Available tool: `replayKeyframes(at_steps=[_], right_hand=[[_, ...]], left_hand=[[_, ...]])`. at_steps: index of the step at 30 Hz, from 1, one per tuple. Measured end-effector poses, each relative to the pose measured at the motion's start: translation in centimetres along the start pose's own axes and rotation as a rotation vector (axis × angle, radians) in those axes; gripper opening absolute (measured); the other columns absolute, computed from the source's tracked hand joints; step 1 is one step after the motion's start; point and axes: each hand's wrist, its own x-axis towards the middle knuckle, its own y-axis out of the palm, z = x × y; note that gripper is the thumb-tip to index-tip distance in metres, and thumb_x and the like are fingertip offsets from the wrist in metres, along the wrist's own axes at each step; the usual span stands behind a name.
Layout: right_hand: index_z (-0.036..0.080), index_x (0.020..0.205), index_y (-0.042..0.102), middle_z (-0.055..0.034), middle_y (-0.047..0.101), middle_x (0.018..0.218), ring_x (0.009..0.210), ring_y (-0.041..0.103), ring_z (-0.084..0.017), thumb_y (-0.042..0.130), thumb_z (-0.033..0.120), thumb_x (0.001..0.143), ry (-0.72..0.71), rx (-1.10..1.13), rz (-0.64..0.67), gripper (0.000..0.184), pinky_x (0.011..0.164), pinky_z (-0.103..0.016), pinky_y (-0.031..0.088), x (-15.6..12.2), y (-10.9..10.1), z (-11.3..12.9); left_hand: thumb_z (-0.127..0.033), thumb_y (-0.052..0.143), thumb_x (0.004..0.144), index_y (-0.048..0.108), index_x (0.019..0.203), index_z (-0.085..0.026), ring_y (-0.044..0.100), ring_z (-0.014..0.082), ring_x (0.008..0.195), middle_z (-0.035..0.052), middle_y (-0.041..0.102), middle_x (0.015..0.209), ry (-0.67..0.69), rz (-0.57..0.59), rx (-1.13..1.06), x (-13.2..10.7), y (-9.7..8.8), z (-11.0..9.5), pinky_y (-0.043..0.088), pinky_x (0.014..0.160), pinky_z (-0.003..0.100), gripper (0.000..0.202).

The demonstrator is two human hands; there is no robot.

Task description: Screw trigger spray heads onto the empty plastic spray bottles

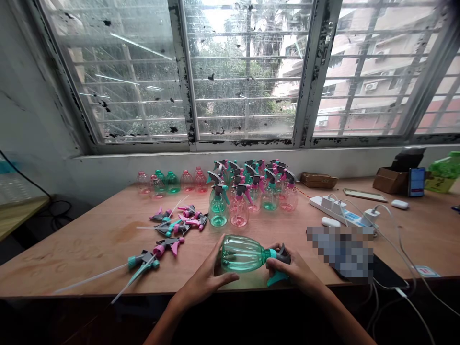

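A green see-through spray bottle (pixel 242 254) lies on its side near the front edge of the wooden table (pixel 89 239). My left hand (pixel 206 275) wraps round the bottle's body. My right hand (pixel 293 270) grips the grey and teal trigger head (pixel 280 261) fitted on the bottle's neck. Loose trigger heads with long tubes (pixel 147 261) lie to the left. More loose heads (pixel 179 220) are piled further back.
Several finished pink and green spray bottles (pixel 251 191) stand at the middle back. Headless bottles (pixel 168 182) stand by the wall. To the right are a power strip (pixel 338 208) with cables, a phone (pixel 417 182), a cardboard box (pixel 390 179) and a blurred patch.
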Motion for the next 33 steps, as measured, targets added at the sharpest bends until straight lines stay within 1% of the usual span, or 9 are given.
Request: replayKeyframes(at_steps=[5, 9, 13, 16, 19, 21, 23, 26, 33], right_hand=[[0.016, 0.095, 0.061, -0.0006, 0.071, 0.071, 0.064, 0.068, -0.019, 0.08, 0.044, 0.082, 0.001, 0.006, -0.006, 0.036, 0.06, -0.028, 0.054, -0.03, 0.01, 0.0], [0.016, 0.096, 0.061, -0.0002, 0.071, 0.07, 0.063, 0.068, -0.018, 0.081, 0.044, 0.081, 0.002, 0.001, -0.002, 0.037, 0.059, -0.028, 0.054, -0.05, 0.01, 0.01], [0.016, 0.097, 0.062, 0.0, 0.071, 0.07, 0.063, 0.068, -0.018, 0.08, 0.044, 0.081, -0.002, 0.002, 0.001, 0.037, 0.06, -0.028, 0.054, -0.02, 0.02, -0.01], [0.016, 0.098, 0.062, -0.0002, 0.071, 0.069, 0.063, 0.068, -0.018, 0.081, 0.043, 0.081, -0.003, 0.001, 0.002, 0.037, 0.06, -0.028, 0.055, 0.05, -0.02, -0.07], [0.016, 0.098, 0.062, -0.0007, 0.072, 0.069, 0.064, 0.068, -0.019, 0.08, 0.043, 0.081, -0.001, 0.009, 0.014, 0.037, 0.062, -0.03, 0.056, 0.11, -0.04, -0.09], [0.016, 0.099, 0.062, -0.0008, 0.072, 0.07, 0.065, 0.068, -0.019, 0.08, 0.043, 0.081, -0.001, 0.022, 0.015, 0.037, 0.062, -0.03, 0.056, 0.11, -0.01, -0.04], [0.016, 0.099, 0.062, -0.001, 0.072, 0.07, 0.065, 0.068, -0.02, 0.081, 0.043, 0.081, 0.003, 0.029, 0.014, 0.037, 0.062, -0.031, 0.057, 0.08, 0.04, 0.04], [0.016, 0.101, 0.062, -0.0017, 0.072, 0.071, 0.066, 0.069, -0.02, 0.08, 0.043, 0.082, 0.005, 0.023, 0.014, 0.038, 0.064, -0.031, 0.057, 0.04, 0.09, 0.11], [0.016, 0.099, 0.062, -0.0006, 0.071, 0.07, 0.065, 0.068, -0.02, 0.081, 0.045, 0.08, 0.0, 0.021, 0.019, 0.039, 0.063, -0.03, 0.056, 0.06, 0.01, 0.08]], left_hand=[[-0.026, 0.074, 0.084, -0.003, 0.159, -0.033, 0.024, 0.032, 0.151, 0.0077, 0.029, 0.164, 0.064, 0.0, 0.006, 0.16, -0.02, -0.1, 0.022, 0.124, 0.049, 0.108], [-0.027, 0.077, 0.082, -0.003, 0.159, -0.03, 0.024, 0.0322, 0.151, 0.0091, 0.034, 0.161, 0.035, -0.018, 0.012, 0.04, 0.15, -0.35, 0.022, 0.124, 0.048, 0.111], [-0.033, 0.074, 0.085, 0.004, 0.16, -0.029, 0.023, 0.0331, 0.152, 0.0085, 0.023, 0.166, -0.004, -0.019, 0.012, -0.07, 0.16, -0.29, 0.021, 0.124, 0.051, 0.103], [-0.033, 0.074, 0.084, 0.006, 0.159, -0.031, 0.018, 0.0323, 0.153, 0.006, 0.017, 0.168, 0.048, -0.038, 0.089, -0.07, 0.16, -0.37, 0.016, 0.125, 0.049, 0.101], [-0.032, 0.07, 0.088, 0.0, 0.159, -0.034, 0.018, 0.0298, 0.153, 0.0039, 0.016, 0.168, 0.081, -0.024, 0.085, -0.09, 0.16, -0.48, 0.015, 0.126, 0.048, 0.099], [-0.033, 0.07, 0.088, -0.001, 0.159, -0.034, 0.017, 0.0297, 0.154, 0.004, 0.015, 0.168, 0.058, -0.022, 0.069, -0.11, 0.12, -0.4, 0.015, 0.126, 0.048, 0.101], [-0.034, 0.072, 0.087, 0.0, 0.159, -0.031, 0.017, 0.0308, 0.153, 0.0057, 0.016, 0.168, 0.019, -0.024, 0.059, -0.1, 0.05, -0.19, 0.015, 0.126, 0.049, 0.102], [-0.036, 0.072, 0.087, 0.004, 0.16, -0.029, 0.023, 0.0321, 0.152, 0.0081, 0.019, 0.167, -0.001, -0.012, 0.04, 0.02, -0.07, 0.19, 0.018, 0.125, 0.05, 0.1], [-0.03, 0.072, 0.087, -0.003, 0.158, -0.037, 0.023, 0.0306, 0.152, 0.005, 0.014, 0.168, 0.066, -0.006, 0.025, 0.1, 0.02, 0.21, 0.02, 0.124, 0.05, 0.103]])
